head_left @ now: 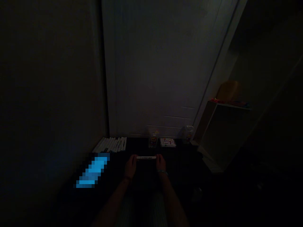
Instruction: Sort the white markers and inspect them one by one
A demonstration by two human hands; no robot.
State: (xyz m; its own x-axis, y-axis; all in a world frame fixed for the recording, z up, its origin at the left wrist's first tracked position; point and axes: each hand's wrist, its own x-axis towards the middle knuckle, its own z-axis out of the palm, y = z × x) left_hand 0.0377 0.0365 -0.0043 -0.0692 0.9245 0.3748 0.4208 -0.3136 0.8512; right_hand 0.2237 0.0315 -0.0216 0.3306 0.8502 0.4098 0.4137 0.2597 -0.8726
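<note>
A white marker (146, 157) lies level between my hands, dark print along its barrel. My left hand (131, 166) pinches its left end, and my right hand (161, 163) grips the right end. Both ends of the marker are hidden by my fingers. To the left, several white markers (115, 144) lie side by side in a row on the dark tabletop. Beyond my hands stand a small clear container (153, 140) with a printed label and a flat white pack (168, 142) with coloured print.
A bright blue pixelated screen (93, 170) is at the left. Another clear container (188, 134) stands at the back right, near a box-like cabinet (220, 135) with a rounded orange thing (228, 90) on top. A pale panel (156, 69) rises behind the table. The room is very dark.
</note>
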